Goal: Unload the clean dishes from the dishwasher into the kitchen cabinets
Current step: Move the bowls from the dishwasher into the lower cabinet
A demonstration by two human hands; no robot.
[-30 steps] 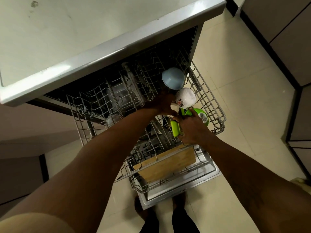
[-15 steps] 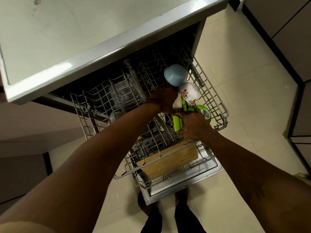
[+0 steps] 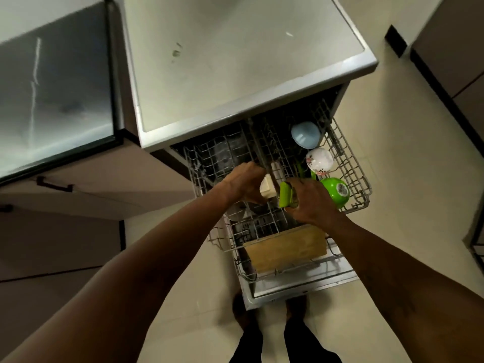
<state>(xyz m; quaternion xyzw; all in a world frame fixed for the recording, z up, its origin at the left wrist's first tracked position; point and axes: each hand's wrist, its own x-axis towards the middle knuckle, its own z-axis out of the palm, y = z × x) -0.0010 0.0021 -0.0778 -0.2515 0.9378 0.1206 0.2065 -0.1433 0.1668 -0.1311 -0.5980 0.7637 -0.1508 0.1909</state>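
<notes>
The right hand [image 3: 311, 203] is clamped on a green handle [image 3: 285, 195], fingers curled round it, so that the handle stands out on the left side of the fist; what sort of utensil it belongs to cannot be told. Just beside it, to the left, the left hand [image 3: 246, 183] has its fingers curled about a cream piece [image 3: 267, 189], which shows between the two hands and nearly touches the green handle. Both hands hover over the middle of the upper rack [image 3: 351, 163], which is drawn out of the dishwasher [image 3: 235, 61].

Along the right side of that rack three bowls lie upside down in a row. The green bowl [image 3: 336, 192] is nearest, just to the right of the right hand. The white flowered bowl [image 3: 319, 162] comes next behind it, and the blue bowl [image 3: 305, 134] is farthest back, close under the dishwasher's top edge. The left half of the rack is dark and its contents are unclear.

Below the right wrist, in the lower rack, a wooden board [image 3: 285, 248] stands on its edge. Under that the open door [image 3: 301, 284] lies flat, and the person's feet [image 3: 243, 310] stand on the pale tiled floor [image 3: 406, 192] at its front edge
</notes>
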